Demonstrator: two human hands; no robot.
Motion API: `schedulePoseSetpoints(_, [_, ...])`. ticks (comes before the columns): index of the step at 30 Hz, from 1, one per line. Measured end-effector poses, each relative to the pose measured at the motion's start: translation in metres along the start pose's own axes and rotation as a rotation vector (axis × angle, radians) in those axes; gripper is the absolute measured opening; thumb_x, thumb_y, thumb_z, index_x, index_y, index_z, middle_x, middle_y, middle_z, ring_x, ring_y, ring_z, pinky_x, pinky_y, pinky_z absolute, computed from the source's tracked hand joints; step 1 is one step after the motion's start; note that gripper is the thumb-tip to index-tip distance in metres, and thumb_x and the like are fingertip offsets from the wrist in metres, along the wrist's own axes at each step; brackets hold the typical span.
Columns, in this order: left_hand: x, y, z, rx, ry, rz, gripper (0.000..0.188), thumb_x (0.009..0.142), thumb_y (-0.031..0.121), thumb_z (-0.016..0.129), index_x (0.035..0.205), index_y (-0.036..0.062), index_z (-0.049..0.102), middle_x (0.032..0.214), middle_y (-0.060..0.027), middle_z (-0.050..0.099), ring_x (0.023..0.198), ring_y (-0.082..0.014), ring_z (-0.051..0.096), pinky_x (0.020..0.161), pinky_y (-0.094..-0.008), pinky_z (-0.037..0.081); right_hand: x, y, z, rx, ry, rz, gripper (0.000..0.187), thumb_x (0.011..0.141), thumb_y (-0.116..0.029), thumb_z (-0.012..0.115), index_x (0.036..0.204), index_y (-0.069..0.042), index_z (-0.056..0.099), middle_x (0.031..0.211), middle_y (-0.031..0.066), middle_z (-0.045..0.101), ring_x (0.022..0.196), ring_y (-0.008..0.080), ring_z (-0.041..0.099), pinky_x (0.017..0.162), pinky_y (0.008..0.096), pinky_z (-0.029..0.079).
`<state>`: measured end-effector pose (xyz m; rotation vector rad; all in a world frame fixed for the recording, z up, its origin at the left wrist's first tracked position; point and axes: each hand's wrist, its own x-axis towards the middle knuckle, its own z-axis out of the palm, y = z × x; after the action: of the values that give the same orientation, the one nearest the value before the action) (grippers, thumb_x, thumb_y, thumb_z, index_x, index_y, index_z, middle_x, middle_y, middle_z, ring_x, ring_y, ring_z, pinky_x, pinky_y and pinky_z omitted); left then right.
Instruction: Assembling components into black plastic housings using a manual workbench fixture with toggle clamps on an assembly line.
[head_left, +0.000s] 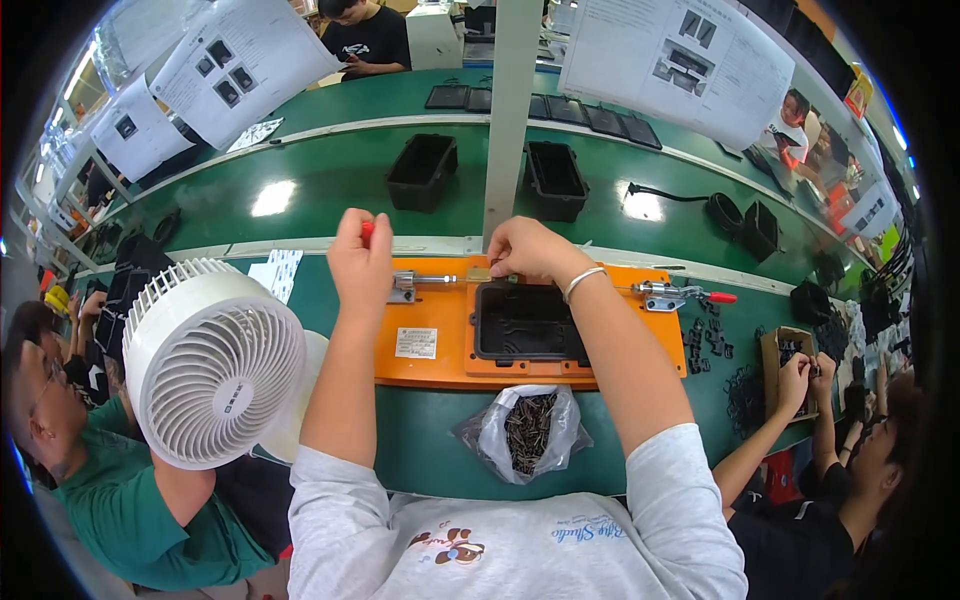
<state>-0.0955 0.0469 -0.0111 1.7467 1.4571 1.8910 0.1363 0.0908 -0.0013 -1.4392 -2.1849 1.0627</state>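
An orange fixture plate [453, 345] lies on the bench in front of me, with an open black plastic box [522, 325] seated in it. My left hand [362, 262] is closed around the red handle [367, 233] of the left push clamp [405, 287], whose rod reaches toward the box. At the box's far edge, the fingers of my right hand [530, 250] pinch together near a small brass-coloured block [478, 275]; what they hold, if anything, is hidden. A second push clamp [665, 294] with a red handle sits at the plate's right end.
A clear bag of dark screws [528, 432] lies near me. A white fan [215, 365] stands left. Small black parts [708, 338] lie right, beside a cardboard box [775, 365]. A post [510, 120] rises ahead between black boxes. Co-workers sit on both sides.
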Motion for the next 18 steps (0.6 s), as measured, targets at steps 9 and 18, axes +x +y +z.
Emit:
schedulePoseSetpoints(9, [-0.01, 0.005, 0.012, 0.188, -0.066, 0.103, 0.017, 0.083, 0.007, 0.061, 0.072, 0.0044, 0.048, 0.06, -0.0086, 0.048, 0.05, -0.0223, 0.046, 0.048, -0.0328, 0.035, -0.002, 0.002, 0.001, -0.028, 0.06, 0.006, 0.02, 0.062, -0.007, 0.082, 0.072, 0.0, 0.067, 0.071, 0.014, 0.066, 0.066, 0.0252, 0.063, 0.063, 0.0338, 0.051])
schedulePoseSetpoints(18, [-0.031, 0.002, 0.034, 0.551, -0.244, 0.397, 0.02, 0.073, 0.008, 0.067, 0.068, 0.0083, 0.048, 0.062, -0.0071, 0.053, 0.064, -0.0246, 0.055, 0.074, -0.0399, 0.037, -0.002, 0.002, 0.002, -0.026, 0.072, 0.001, 0.018, 0.064, -0.006, 0.081, 0.075, 0.0, 0.067, 0.066, 0.0113, 0.065, 0.06, 0.0203, 0.061, 0.055, 0.0313, 0.048])
